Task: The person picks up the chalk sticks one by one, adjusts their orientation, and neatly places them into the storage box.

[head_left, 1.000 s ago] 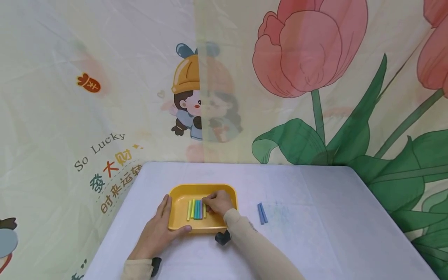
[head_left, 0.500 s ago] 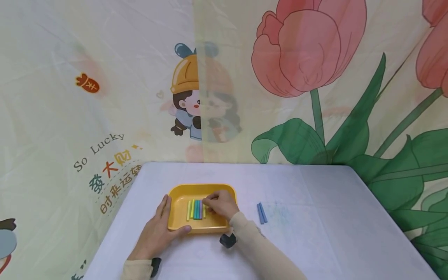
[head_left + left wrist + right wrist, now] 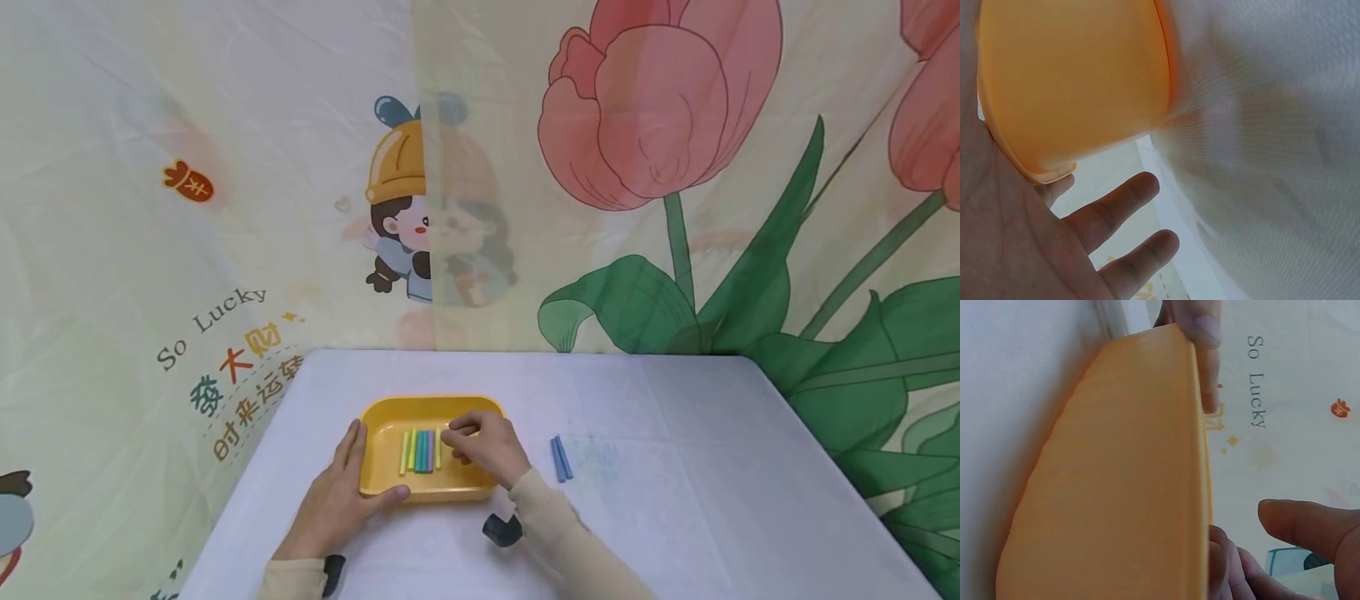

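A yellow tray (image 3: 382,479) holds a row of several chalk sticks (image 3: 420,451), coloured yellow, teal and purple. A separate yellow chalk stick (image 3: 438,450) lies at the row's right end, beside my right hand (image 3: 487,444). That hand hovers over the tray's right part and holds nothing; in the right wrist view its thumb (image 3: 1304,526) stands apart from the fingers. My left hand (image 3: 335,492) rests against the tray's left side, its thumb at the front rim. Its fingers (image 3: 1116,209) extend past the tray (image 3: 1072,81) in the left wrist view.
Two blue chalk sticks (image 3: 561,458) lie on the white-covered table (image 3: 675,500) right of the tray. A faint blue-green smudge (image 3: 600,457) marks the cloth beside them. Behind the table hangs a printed curtain (image 3: 480,167) with tulips and lettering.
My right hand has drawn back to the right, away from the chalk row, uncovering the rightmost yellow stick. The left hand stays against the tray.
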`<move>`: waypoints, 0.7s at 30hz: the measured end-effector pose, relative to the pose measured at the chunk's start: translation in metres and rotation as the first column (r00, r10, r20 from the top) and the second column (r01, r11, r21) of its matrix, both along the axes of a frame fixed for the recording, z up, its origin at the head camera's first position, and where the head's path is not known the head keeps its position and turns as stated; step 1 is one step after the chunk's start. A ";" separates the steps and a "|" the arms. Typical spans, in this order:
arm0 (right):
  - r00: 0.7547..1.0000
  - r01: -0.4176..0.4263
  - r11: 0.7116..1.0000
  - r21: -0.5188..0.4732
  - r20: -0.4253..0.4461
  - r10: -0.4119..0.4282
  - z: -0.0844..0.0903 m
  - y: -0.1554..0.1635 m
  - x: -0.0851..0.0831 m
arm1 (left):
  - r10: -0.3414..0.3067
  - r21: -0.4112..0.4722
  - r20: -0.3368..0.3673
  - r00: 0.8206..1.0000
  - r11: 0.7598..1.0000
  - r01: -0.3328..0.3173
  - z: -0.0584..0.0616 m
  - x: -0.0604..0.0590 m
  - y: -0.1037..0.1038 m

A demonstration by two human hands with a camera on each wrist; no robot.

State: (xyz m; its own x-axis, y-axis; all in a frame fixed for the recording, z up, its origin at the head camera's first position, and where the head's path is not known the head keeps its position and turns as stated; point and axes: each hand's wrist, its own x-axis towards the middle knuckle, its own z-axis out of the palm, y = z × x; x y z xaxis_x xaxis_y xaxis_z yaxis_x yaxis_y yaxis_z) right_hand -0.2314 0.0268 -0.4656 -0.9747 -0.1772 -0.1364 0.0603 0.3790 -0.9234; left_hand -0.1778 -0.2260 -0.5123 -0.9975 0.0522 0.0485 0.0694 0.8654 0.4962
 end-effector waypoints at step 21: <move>0.996 0.039 0.999 -0.001 -0.075 -0.039 0.012 0.056 0.015 | 0.000 -0.011 -0.016 1.000 1.000 0.000 -0.003 0.000 0.000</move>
State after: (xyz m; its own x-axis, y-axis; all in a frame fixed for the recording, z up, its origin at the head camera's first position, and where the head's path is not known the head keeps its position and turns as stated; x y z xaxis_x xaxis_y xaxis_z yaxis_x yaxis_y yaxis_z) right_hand -0.2164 0.0827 -0.4538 -0.9883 -0.1392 -0.0626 0.0054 0.3783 -0.9256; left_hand -0.1782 -0.2259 -0.5154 -0.9966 0.0528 0.0640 0.0773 0.8707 0.4858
